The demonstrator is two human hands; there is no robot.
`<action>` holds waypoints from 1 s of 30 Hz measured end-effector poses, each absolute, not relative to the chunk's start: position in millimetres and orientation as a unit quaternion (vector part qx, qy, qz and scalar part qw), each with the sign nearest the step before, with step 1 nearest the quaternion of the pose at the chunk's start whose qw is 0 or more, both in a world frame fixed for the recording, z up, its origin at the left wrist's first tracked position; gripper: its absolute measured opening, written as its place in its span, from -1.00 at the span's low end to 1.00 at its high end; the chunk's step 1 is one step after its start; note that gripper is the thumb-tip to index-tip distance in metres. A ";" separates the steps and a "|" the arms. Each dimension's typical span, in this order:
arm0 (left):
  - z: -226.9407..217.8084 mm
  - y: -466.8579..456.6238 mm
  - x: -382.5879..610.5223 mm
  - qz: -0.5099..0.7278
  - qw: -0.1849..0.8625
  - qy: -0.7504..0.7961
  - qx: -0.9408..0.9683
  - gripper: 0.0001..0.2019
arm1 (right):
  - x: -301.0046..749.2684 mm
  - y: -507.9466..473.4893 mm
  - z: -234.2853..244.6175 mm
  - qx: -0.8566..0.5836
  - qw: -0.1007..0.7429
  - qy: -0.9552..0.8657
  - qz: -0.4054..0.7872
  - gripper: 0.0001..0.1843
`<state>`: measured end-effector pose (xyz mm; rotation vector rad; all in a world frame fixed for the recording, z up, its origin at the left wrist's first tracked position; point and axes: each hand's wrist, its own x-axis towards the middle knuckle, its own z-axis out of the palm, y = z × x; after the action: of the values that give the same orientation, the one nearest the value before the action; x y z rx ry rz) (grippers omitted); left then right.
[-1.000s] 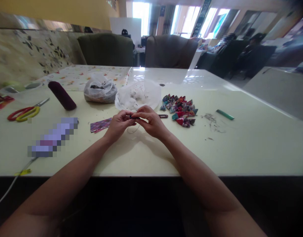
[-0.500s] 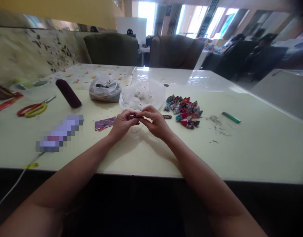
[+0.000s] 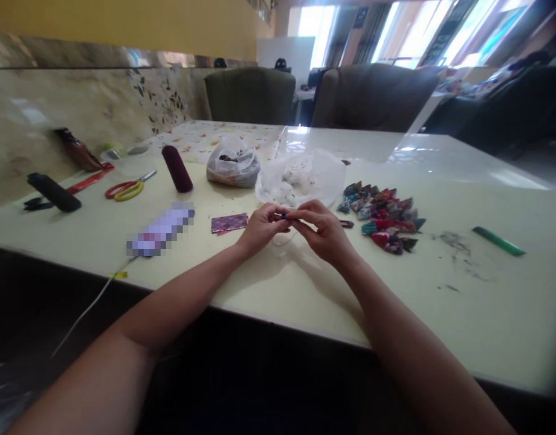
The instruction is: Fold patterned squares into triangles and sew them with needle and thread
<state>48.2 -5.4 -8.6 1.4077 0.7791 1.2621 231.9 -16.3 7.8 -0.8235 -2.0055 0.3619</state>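
Fingertips of my left hand (image 3: 263,226) and my right hand (image 3: 326,232) meet over the table, both closed on a small dark blue piece (image 3: 284,216). Its kind is mostly hidden by the fingers. A thin pale thread (image 3: 284,243) loops down below it. Left of my left hand lie flat patterned cloth pieces (image 3: 229,223). Just past my right hand a small dark reddish tool (image 3: 346,224) shows in part. Several small stuffed cloth pieces (image 3: 381,211) lie grouped to the right. An open plastic bag of white stuffing (image 3: 296,178) stands right behind my hands.
A second plastic bag (image 3: 232,166), a maroon cylinder (image 3: 177,169), scissors (image 3: 128,188) and a black cylindrical object (image 3: 55,192) are at the left. A blurred-out device (image 3: 162,231) trails a cable (image 3: 90,305). Rightward lie thread scraps (image 3: 457,244) and a green object (image 3: 499,241).
My view has turned left, so the table and my hands appear further right, and the black object at the left shows more fully. Both hands keep nearly the same pose on the small piece.
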 end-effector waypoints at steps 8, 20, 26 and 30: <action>-6.4 -5.1 49.9 0.538 0.487 0.342 0.597 -0.68 | 233.6 -11.3 5.5 -0.308 0.488 -0.804 0.141 -0.80; -4.2 -7.3 51.0 0.534 0.517 0.331 0.582 -0.66 | 232.9 -9.6 5.2 -0.315 0.508 -0.789 0.143 -0.86; -4.4 -7.8 51.9 0.533 0.533 0.317 0.575 -0.66 | 232.5 -8.6 3.9 -0.317 0.512 -0.783 0.152 -0.91; -4.3 -9.0 51.6 0.515 0.546 0.317 0.580 -0.64 | 232.5 -10.1 4.4 -0.328 0.505 -0.782 0.160 -0.92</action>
<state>51.6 -9.0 -4.3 1.3745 0.7511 1.2218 232.5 -10.1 4.4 -0.7915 -1.8874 0.3869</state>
